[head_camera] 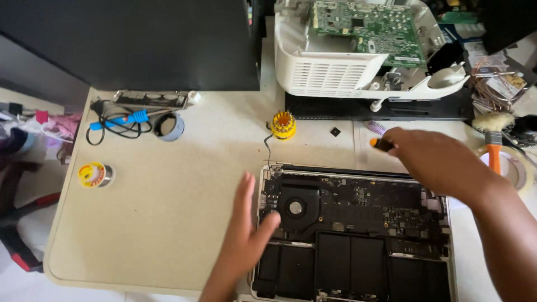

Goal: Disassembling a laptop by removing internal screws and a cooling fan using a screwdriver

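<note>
Orange-tipped screwdriver [381,145] (right hand [430,159])

Solder spool [96,175] near table's [168,223] left edge. Blue-handled tool [126,119] with black cable and tape ring [168,126] toward far left corner, just below grey strip [150,99]. Yellow bit holder [283,124] mid far edge. Opened white device [335,72] (green circuit board [369,28] exposed) beyond it. Orange-handled brush [493,140], tape roll [517,168] at right edge.

Opened laptop [352,229], internals bare, flat on table; small orange-tipped screwdriver [380,144] just beyond.
</note>
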